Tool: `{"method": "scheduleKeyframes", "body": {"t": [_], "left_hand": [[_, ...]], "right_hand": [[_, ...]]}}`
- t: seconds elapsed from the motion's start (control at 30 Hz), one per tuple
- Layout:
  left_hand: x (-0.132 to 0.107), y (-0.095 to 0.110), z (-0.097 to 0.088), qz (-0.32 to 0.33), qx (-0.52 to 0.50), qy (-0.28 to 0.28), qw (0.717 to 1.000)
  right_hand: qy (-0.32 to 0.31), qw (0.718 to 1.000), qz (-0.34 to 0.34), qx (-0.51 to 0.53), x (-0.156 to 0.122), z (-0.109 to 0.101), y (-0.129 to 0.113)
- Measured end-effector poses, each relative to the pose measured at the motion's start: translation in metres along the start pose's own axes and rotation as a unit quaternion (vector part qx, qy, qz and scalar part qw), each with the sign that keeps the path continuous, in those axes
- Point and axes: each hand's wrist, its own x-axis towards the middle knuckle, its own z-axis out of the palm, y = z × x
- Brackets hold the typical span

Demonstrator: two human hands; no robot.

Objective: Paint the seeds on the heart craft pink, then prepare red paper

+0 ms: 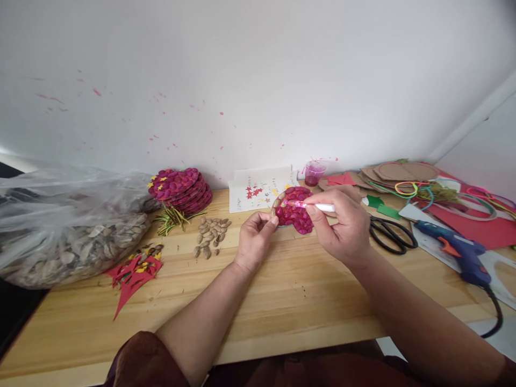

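Note:
My left hand [256,236] pinches the left edge of a rounded craft piece [297,216] covered with magenta-painted peanut shells. A strip of shells along its upper left edge is still plain tan. In my right hand [341,223] is a white-handled paintbrush [322,207], stained pink toward its tip, which meets the shells near the top of the piece. A clear cup of magenta paint [314,173] stands behind the piece by the wall. Left of my left hand lies a small pile of plain peanut shells [210,232].
At left are a clear bag of shells [80,247], red felt scraps [139,277] and a stack of painted pieces [181,188]. Paper with small stars [262,188] lies behind. To the right are black scissors [393,235], a blue glue gun [455,244] and cardboard shapes [405,171].

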Motion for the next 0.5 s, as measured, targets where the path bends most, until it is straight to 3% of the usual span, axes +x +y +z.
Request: {"method": "scheduleKeyframes", "body": {"t": [0.2, 0.5], "left_hand": [[-0.0001, 0.0018, -0.0004, -0.008, -0.003, 0.002, 1.0], [-0.0006, 0.0038, 0.0006, -0.017, 0.008, 0.001, 1.0]], "right_hand": [[-0.019, 1.0, -0.009, 0.012, -0.0012, 0.0012, -0.0009], [0.006, 0.999, 0.008, 0.033, 0.0017, 0.001, 0.0043]]}}
